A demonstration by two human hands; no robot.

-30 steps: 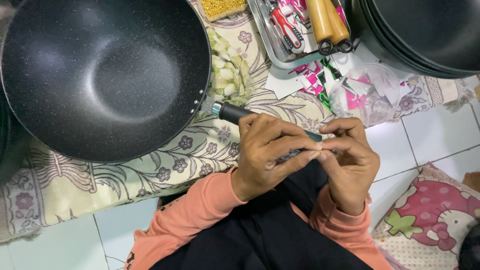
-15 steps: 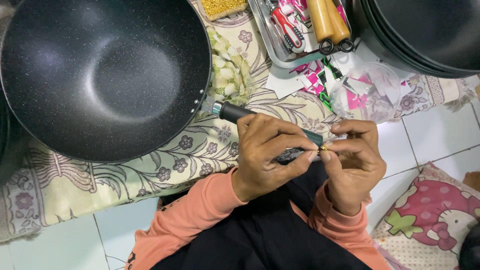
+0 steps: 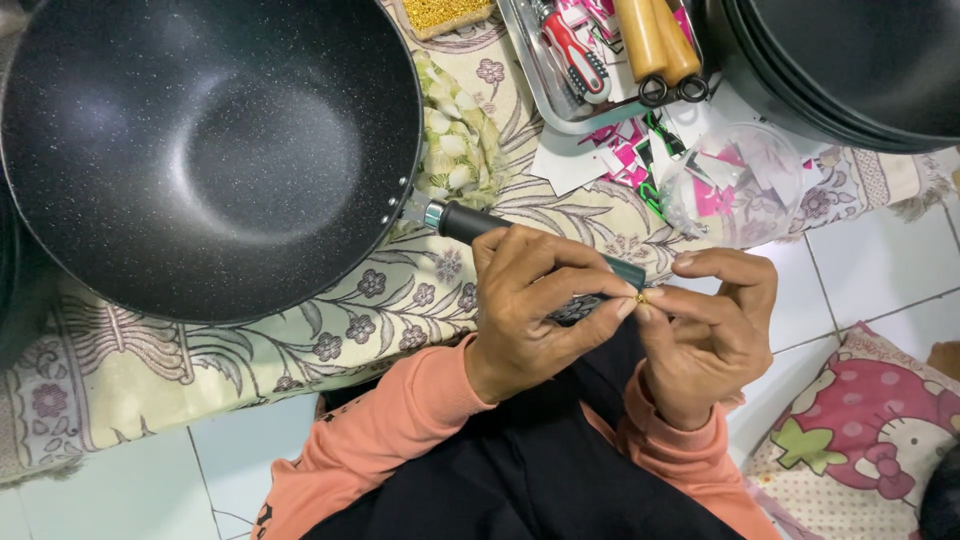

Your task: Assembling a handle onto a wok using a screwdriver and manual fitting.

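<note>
A small gold-coloured fitting (image 3: pixel 641 297) is being pinched at the end of a wok's dark handle (image 3: pixel 470 222), just above a lap clad in black, apparently so it can be seated there. The left hand (image 3: pixel 535 305) is being kept curled around the handle, steadying it, its fingertips meeting those of the right hand (image 3: pixel 712 325), which is being held nearly closed on the tiny piece. The black speckled wok (image 3: pixel 210 150) itself is being rested on a floral cloth (image 3: pixel 330 330) spread over white floor tiles. Farther off, pink, white and green paper labels (image 3: pixel 640 150) are lying loose beside a clear plastic bag (image 3: pixel 745 180), and red-handled and wooden-handled tools are being kept in a metal tray (image 3: pixel 545 85). More dark pans (image 3: pixel 850 60) are being stacked at right.
</note>
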